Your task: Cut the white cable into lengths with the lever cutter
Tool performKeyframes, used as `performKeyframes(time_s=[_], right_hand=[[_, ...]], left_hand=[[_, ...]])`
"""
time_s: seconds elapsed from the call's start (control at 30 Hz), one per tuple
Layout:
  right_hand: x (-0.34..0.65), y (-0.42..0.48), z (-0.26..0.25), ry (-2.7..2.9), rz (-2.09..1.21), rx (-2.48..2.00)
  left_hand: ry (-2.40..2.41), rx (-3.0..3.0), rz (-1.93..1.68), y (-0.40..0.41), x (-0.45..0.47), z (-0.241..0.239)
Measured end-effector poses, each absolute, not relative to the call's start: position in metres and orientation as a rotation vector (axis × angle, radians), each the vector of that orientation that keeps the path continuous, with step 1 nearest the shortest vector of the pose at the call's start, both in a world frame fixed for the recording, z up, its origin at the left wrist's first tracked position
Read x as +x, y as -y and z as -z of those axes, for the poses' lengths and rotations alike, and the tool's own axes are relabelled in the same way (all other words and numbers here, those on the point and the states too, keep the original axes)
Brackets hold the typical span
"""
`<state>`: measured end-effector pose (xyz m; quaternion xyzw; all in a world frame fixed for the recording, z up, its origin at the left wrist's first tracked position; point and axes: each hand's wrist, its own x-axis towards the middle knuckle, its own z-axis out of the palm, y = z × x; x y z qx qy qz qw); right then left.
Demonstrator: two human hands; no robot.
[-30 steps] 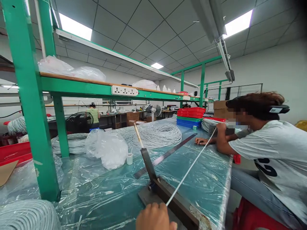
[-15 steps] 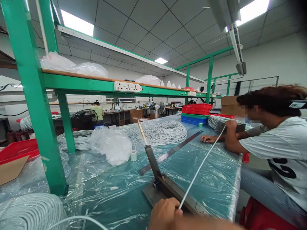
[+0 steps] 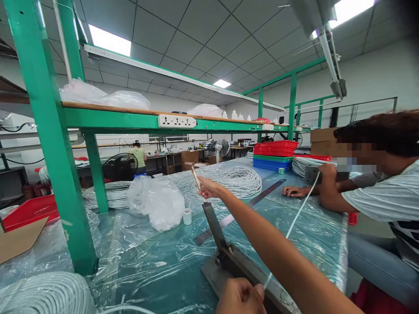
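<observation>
The lever cutter [image 3: 229, 257] sits at the near edge of the bench [image 3: 157, 261], its blade arm raised and tilted away from the wearer, so the slot at its base is free for the white cable [image 3: 296, 218] that crosses it. The right hand [image 3: 207, 187] is stretched far out above the cutter, its grip clenched around the pale handle [image 3: 195, 176] at the top of the blade arm — the end of the arm farthest from the pivot. The left hand [image 3: 240, 297], right in front of the cutter's base, pinches the near end of the cable between its fingers, holding the line taut across the base.

Beyond the cutter, the cable runs up to a co-worker's hand [image 3: 325, 172] at the bench's right side, which holds the far end; that person's other hand [image 3: 294, 191] rests flat on the bench. A long steel ruler [image 3: 248, 203] lies behind the cutter, roughly along the stretched cable — handy for gauging length. Left of the cutter lie a plastic bag [image 3: 157, 203] and a small tape roll [image 3: 187, 216]; cable coils [image 3: 235, 179] lie further back.
</observation>
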<state>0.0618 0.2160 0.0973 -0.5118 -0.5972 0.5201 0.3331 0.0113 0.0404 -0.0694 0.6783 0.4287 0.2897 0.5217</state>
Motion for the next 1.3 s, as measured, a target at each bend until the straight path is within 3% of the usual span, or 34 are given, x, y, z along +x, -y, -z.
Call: performKeyframes(time_s=[0.33,0.47,0.6,0.83,1.3], right_hand=[[0.088,-0.202,-0.124,1.445,-1.559,-1.27],[0.127,-0.165,-0.137,1.425,-1.64,-1.164],[0.162,-0.109,-0.141,1.405,-1.676,-1.115],[0.205,-0.029,-0.117,1.349,-1.798,-1.089],[0.234,0.003,-0.081,1.312,-1.825,-1.349]], left_hand=[[-1.497,2.061,-0.574,-0.02,0.01,0.043],[-1.375,1.917,-0.854,-0.019,0.012,0.052],[-1.309,1.663,-0.908,-0.025,0.019,0.063],[-1.347,1.606,-0.977,-0.041,0.029,0.085],[-1.585,1.551,-0.955,-0.036,0.035,0.085]])
